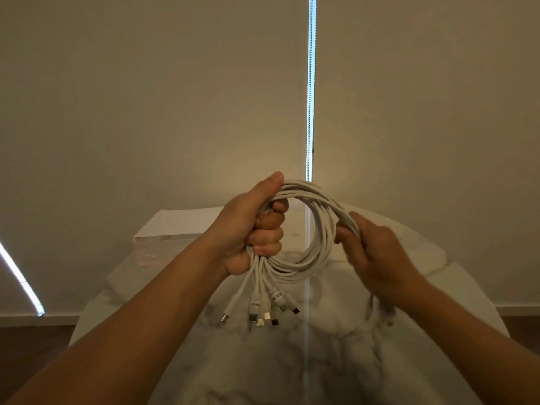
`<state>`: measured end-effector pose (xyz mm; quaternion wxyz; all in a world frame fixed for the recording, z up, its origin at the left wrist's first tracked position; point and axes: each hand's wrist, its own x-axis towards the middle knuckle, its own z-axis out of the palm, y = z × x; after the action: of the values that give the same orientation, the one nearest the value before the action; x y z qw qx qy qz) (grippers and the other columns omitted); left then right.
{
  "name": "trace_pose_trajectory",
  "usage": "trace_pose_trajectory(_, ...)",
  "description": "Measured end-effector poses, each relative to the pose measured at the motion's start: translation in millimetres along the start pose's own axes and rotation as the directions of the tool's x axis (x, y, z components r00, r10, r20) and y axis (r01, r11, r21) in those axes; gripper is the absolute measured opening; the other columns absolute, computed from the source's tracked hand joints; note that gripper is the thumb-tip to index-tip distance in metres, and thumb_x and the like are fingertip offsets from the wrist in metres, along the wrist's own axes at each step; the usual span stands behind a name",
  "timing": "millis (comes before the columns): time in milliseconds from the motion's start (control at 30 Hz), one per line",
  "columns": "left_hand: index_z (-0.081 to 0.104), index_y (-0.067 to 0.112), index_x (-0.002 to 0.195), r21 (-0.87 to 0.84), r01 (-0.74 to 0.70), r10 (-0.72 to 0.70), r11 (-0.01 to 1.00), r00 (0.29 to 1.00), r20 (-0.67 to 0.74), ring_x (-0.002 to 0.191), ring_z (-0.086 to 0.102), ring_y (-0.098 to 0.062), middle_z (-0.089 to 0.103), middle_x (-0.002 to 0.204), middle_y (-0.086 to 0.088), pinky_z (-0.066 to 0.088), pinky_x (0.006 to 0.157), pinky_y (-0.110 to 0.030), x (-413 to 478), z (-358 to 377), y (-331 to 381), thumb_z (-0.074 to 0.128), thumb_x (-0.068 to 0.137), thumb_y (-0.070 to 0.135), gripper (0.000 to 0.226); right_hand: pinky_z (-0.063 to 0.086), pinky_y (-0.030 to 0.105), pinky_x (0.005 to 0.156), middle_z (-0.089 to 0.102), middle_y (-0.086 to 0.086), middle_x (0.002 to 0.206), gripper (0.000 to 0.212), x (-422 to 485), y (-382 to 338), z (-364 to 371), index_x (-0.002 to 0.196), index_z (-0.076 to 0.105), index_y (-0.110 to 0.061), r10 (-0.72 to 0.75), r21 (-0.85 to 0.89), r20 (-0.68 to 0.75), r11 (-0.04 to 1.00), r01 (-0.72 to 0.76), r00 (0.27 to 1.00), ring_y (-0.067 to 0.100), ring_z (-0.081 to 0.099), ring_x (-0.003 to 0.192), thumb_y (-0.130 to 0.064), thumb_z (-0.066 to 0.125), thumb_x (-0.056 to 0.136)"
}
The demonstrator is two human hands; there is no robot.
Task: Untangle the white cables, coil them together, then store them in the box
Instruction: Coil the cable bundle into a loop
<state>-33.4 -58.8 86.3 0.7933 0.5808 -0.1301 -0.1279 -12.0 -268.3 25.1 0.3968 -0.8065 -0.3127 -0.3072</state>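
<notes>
One pale rectangular box (175, 226) with see-through sides is sitting at the far left edge of the round white marble table (292, 361). Next over, the left hand (248, 229) is gripping the bundle of thin white cables (318, 206) in a full fist, fingers curled tight around it. The metal-tipped plugs (263, 314) are dangling below the fist, over the table's middle. The cables are looping into one coil up in the air. On the coil's right side, the right hand (377, 255) is pinching the strands, thumb against fingers, though it's kinda blurry.
</notes>
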Motion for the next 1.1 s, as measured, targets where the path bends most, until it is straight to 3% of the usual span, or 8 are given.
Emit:
trace_pose_trajectory(200, 0.045, 0.018, 0.062, -0.166, 0.021, -0.019, 0.986, 1.0, 0.011, 0.024, 0.021, -0.002, 0.024, 0.038, 0.011, 0.021, 0.027, -0.012, 2.1, 3.9, 0.9, 0.054, 0.079, 0.052, 0.039, 0.044, 0.029, 0.051, 0.058, -0.005, 0.077, 0.023, -20.8, -17.0, 26.5, 0.107, 0.053, -0.024, 0.09, 0.231, -0.087, 0.971, -0.068, 0.992, 0.016, 0.051, 0.06, -0.038, 0.035, 0.102)
trace_pose_trajectory(267, 0.045, 0.018, 0.062, -0.176, 0.021, -0.023, 0.984, 1.0, -0.008, 0.024, 0.021, -0.002, 0.023, 0.038, 0.011, 0.021, 0.028, -0.012, 1.5, 1.6, 1.1, 0.055, 0.079, 0.052, 0.039, 0.045, 0.022, 0.056, 0.059, -0.007, 0.078, 0.023, -25.1, -17.3, 29.4, 0.105, 0.054, -0.024, 0.16, 0.248, -0.039, 0.958, -0.146, 0.986, 0.015, 0.054, 0.067, -0.037, 0.035, 0.103)
trace_pose_trajectory(433, 0.046, 0.018, 0.063, -0.178, 0.028, -0.035, 0.984, 0.999, -0.038, 0.025, 0.021, -0.003, 0.024, 0.039, 0.01, 0.022, 0.027, -0.014, 1.8, -1.2, -7.1, 0.057, 0.078, 0.051, 0.038, 0.034, 0.016, 0.066, 0.046, -0.01, 0.083, 0.024, -18.4, -16.1, 17.2, 0.079, 0.041, -0.034, 0.194, -0.156, 0.171, 0.973, -0.168, 0.966, 0.005, 0.044, 0.077, -0.028, 0.038, 0.102)
trace_pose_trajectory(533, 0.046, 0.017, 0.063, -0.198, 0.042, -0.049, 0.979, 0.998, -0.03, 0.025, 0.022, -0.003, 0.026, 0.039, 0.01, 0.023, 0.028, -0.013, 1.6, -0.6, -13.3, 0.057, 0.079, 0.05, 0.038, 0.037, 0.013, 0.06, 0.051, -0.011, 0.078, 0.029, -7.6, -21.3, -0.4, 0.073, 0.044, -0.036, 0.258, -0.219, 0.292, 0.955, -0.199, 0.921, 0.005, 0.049, 0.068, -0.027, 0.048, 0.1)
trace_pose_trajectory(667, 0.046, 0.017, 0.063, -0.236, 0.048, -0.048, 0.971, 0.999, 0.006, 0.024, 0.022, -0.003, 0.026, 0.038, 0.01, 0.024, 0.027, -0.014, 1.1, 2.8, -15.5, 0.056, 0.079, 0.05, 0.038, 0.055, 0.019, 0.06, 0.072, 0.001, 0.069, 0.004, -6.9, -27.3, -11.8, 0.085, 0.072, -0.021, 0.309, 0.198, 0.295, 0.906, -0.374, 0.904, 0.013, 0.068, 0.056, -0.023, 0.073, 0.081)
trace_pose_trajectory(867, 0.047, 0.017, 0.062, -0.262, 0.077, -0.064, 0.962, 0.996, 0.058, 0.024, 0.024, -0.002, 0.027, 0.037, 0.011, 0.025, 0.027, -0.012, 0.4, 3.5, -16.2, 0.054, 0.081, 0.051, 0.039, 0.06, 0.029, 0.07, 0.076, 0.011, 0.089, 0.033, -16.1, -10.2, -5.6, 0.102, 0.072, -0.002, 0.296, 0.512, 0.318, 0.746, -0.425, 0.901, 0.027, 0.074, 0.08, -0.007, 0.076, 0.069)
trace_pose_trajectory(1000, 0.047, 0.017, 0.063, -0.247, 0.079, -0.072, 0.966, 0.997, 0.038, 0.023, 0.024, -0.003, 0.026, 0.037, 0.011, 0.024, 0.025, -0.015, -2.2, -0.2, -17.5, 0.055, 0.08, 0.05, 0.038, 0.059, 0.027, 0.077, 0.077, 0.006, 0.093, 0.037, -21.1, -2.8, -8.9, 0.108, 0.07, -0.007, 0.262, 0.44, 0.41, 0.782, -0.441, 0.874, 0.022, 0.074, 0.084, -0.01, 0.075, 0.072)
trace_pose_trajectory(1100, 0.046, 0.017, 0.064, -0.254, 0.092, -0.087, 0.963, 0.996, 0.031, 0.024, 0.025, -0.003, 0.027, 0.037, 0.01, 0.025, 0.026, -0.015, -2.1, -2.6, -23.2, 0.055, 0.081, 0.049, 0.038, 0.055, 0.016, 0.071, 0.075, -0.006, 0.082, 0.022, -22.3, 1.1, -4.1, 0.1, 0.072, -0.018, 0.262, 0.211, 0.349, 0.913, -0.348, 0.9, 0.008, 0.071, 0.075, -0.009, 0.075, 0.08)
